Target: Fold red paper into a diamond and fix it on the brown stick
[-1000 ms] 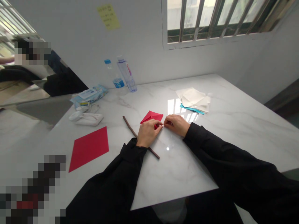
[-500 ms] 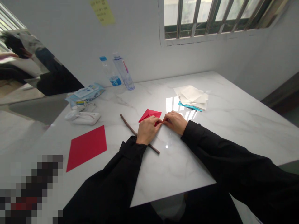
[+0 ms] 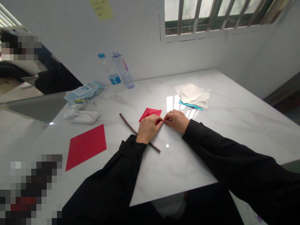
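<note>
A folded piece of red paper [image 3: 152,111] lies on the white marbled table, partly covered by my left hand [image 3: 149,128]. Thumb and fingers of that hand are pinched together, with a bit of red showing between them. My right hand [image 3: 177,121] pinches at the same spot, its fingertips meeting those of the left; the part of the paper between them is mostly hidden. Under my left wrist runs a thin brown stick [image 3: 128,124], lying slantwise on the tabletop. Further left a flat red sheet of paper [image 3: 86,147] lies unfolded.
Cream paper sheets [image 3: 192,93] with a blue sheet [image 3: 191,105] beneath lie at the back right. Two plastic bottles [image 3: 124,72] stand by the wall. A wipes pack [image 3: 84,91] and a white device [image 3: 85,117] sit at the left. A person is at the far left.
The view has shifted slightly, so everything sits a little higher in the picture. Both hands stay pinched together at the red paper, with barely any movement.
</note>
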The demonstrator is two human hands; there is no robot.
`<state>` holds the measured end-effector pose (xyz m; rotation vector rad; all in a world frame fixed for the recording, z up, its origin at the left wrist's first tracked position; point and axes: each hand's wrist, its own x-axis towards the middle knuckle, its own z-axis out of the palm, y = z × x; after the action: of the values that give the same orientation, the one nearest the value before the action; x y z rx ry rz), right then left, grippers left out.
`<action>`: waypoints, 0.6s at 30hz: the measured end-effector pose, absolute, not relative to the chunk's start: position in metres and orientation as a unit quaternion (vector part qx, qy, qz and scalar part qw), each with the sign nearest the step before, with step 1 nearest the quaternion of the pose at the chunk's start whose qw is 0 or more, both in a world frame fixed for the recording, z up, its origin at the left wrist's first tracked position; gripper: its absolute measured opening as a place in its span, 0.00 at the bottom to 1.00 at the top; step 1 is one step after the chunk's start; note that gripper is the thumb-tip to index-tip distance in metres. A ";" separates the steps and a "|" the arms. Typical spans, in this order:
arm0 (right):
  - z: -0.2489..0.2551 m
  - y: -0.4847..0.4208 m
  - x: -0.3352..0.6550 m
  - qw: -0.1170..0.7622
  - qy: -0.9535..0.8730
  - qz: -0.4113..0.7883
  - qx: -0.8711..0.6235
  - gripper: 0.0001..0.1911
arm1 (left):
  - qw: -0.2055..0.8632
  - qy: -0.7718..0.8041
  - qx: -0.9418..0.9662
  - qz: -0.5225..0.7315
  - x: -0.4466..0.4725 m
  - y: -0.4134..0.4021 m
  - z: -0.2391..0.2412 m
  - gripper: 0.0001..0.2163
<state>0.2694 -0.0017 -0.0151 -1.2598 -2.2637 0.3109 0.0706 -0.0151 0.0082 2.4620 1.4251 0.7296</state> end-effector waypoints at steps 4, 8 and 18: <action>-0.016 0.000 0.270 0.268 -0.848 0.106 -0.446 0.04 | 0.090 0.485 0.836 0.242 0.072 -0.016 0.010 0.06; -0.014 0.000 0.268 0.255 -0.874 0.071 -0.409 0.07 | 0.096 0.501 0.824 0.248 0.073 -0.016 0.012 0.04; 0.002 0.001 0.262 0.155 -0.916 -0.027 -0.370 0.11 | 0.111 0.510 0.818 0.244 0.069 -0.015 0.013 0.07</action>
<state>0.2621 0.0006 0.0023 -1.0589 -2.6236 -0.0778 0.0692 -0.0147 0.0132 2.4016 1.4970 0.7171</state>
